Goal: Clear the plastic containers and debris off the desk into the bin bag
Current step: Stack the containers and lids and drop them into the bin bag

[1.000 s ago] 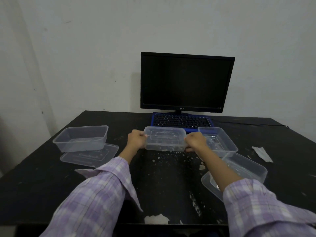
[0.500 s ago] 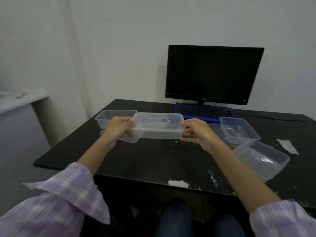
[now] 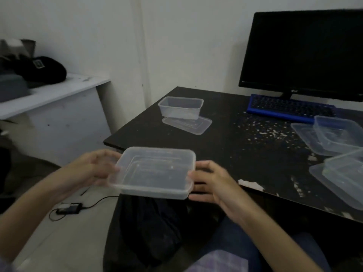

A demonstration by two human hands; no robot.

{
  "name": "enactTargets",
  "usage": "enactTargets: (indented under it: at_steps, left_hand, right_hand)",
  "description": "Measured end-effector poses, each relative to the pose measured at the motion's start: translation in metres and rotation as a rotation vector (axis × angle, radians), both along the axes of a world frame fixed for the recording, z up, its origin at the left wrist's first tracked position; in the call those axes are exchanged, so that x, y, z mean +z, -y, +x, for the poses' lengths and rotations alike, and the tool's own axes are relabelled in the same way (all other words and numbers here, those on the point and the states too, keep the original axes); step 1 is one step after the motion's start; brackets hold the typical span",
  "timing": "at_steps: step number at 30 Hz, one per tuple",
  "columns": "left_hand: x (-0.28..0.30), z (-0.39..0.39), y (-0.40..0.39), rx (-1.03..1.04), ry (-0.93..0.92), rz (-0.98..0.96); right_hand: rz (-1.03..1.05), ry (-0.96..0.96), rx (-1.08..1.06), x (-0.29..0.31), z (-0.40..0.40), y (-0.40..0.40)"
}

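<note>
The black bin bag (image 3: 149, 228) stands on the floor directly beneath the lidded container (image 3: 154, 171), which hangs off the near left corner of the surface (image 3: 235, 158) with its long axis running left to right between the hands. The left hand (image 3: 92, 169) curls round its left end and the right hand (image 3: 210, 181) cups its right end with fingers loosely bent, both equally close to the bag. Farther off, more containers (image 3: 181, 107) and scattered debris (image 3: 263, 130) lie on the surface before the keyboard (image 3: 284, 107)
</note>
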State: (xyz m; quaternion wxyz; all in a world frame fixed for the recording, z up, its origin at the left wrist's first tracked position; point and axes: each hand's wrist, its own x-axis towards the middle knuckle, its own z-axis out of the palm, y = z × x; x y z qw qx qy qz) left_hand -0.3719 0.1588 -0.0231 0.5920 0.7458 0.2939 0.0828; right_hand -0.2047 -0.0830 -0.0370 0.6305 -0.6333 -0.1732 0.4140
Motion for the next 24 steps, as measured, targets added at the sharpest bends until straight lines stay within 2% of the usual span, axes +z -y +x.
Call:
enactTargets:
  at_steps: [5,8,10,13,16,17,20,22,24]
  left_hand:
    - [-0.046,-0.013,-0.006,-0.033,-0.128,-0.063]
    - [-0.080,0.009,0.002,0.004,-0.149,-0.094]
    - [-0.109,0.034,0.004,0.069,-0.172,-0.044]
    - [-0.155,0.075,0.001,0.028,-0.182,0.312]
    - [-0.181,0.109,0.007,-0.151,-0.157,0.762]
    - [-0.185,0.118,0.011,-0.245,-0.210,0.920]
    - [-0.195,0.134,0.012,-0.572,-0.575,1.302]
    - [-0.199,0.134,0.010,-0.651,-0.686,1.437]
    - [-0.202,0.126,0.007,-0.683,-0.709,1.509]
  right_hand:
    - [-0.117,-0.133,-0.002,-0.064,-0.012,-0.006]
    - [-0.183,-0.166,-0.057,-0.091,0.001,-0.004]
    - [-0.211,-0.148,-0.099,-0.105,0.015,0.000]
    - [-0.245,-0.111,-0.188,-0.124,0.042,0.001]
    - [-0.275,-0.109,-0.303,-0.140,0.070,-0.003]
    - [-0.301,-0.113,-0.324,-0.147,0.078,-0.006]
    - [-0.381,-0.083,-0.307,-0.166,0.098,-0.018]
    - [-0.401,-0.039,-0.272,-0.177,0.104,-0.028]
    - [-0.447,0.010,-0.211,-0.182,0.100,-0.042]
